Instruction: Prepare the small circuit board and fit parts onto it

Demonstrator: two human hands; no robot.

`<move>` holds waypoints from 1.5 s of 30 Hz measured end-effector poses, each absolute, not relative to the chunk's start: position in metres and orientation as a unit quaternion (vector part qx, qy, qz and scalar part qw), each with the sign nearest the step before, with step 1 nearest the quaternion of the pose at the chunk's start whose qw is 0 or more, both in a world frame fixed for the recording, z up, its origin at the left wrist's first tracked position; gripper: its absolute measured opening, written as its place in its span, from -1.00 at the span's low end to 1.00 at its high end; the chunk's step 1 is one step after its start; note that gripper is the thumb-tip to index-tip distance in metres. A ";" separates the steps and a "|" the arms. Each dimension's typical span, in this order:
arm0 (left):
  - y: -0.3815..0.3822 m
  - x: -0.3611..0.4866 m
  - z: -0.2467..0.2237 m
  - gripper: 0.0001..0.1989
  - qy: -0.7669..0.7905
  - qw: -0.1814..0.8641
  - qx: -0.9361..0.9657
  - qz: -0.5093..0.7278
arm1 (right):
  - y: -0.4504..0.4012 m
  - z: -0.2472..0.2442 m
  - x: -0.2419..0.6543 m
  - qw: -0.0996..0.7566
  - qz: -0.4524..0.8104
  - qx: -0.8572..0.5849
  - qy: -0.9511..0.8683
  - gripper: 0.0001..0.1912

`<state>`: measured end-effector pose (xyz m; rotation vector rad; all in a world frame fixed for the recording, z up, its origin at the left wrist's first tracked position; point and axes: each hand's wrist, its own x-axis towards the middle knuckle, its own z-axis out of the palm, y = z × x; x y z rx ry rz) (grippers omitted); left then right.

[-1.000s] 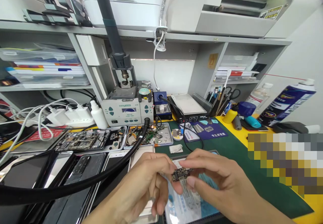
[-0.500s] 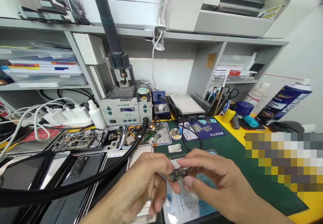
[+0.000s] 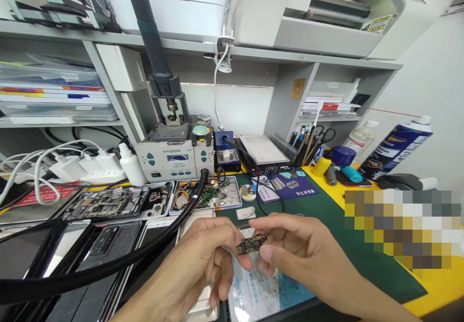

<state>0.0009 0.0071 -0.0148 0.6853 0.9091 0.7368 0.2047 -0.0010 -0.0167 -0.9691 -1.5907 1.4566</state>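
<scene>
A small dark circuit board [image 3: 251, 245] with tiny components is held up between my two hands. My left hand [image 3: 212, 249] pinches its left end between thumb and index finger, with the other fingers curled below. At the right end, the thumb of my right hand [image 3: 293, 249] presses against the lower edge. The right index finger reaches out above the board, and other right fingers curl behind it, partly hidden. Beneath the hands lies a clear plastic bag [image 3: 250, 290] with blue and white print, on a dark tray.
A green mat [image 3: 337, 244] covers the yellow bench. Phones [image 3: 97, 269] lie at the left under a thick black hose [image 3: 137, 254]. Behind are a tray of parts [image 3: 237, 201], a hot-air station [image 3: 170, 160] and a heating plate [image 3: 266, 149]. A spray can [image 3: 395, 145] stands right.
The view has turned slightly right, so the background sits further left. The board has tilted a little between the hands, and my right thumb now lies over its right end.
</scene>
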 end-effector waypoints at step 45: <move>0.004 0.003 -0.014 -0.87 0.447 0.747 0.361 0.333 | 0.001 -0.009 0.197 0.343 0.576 -0.447 -0.592 -0.82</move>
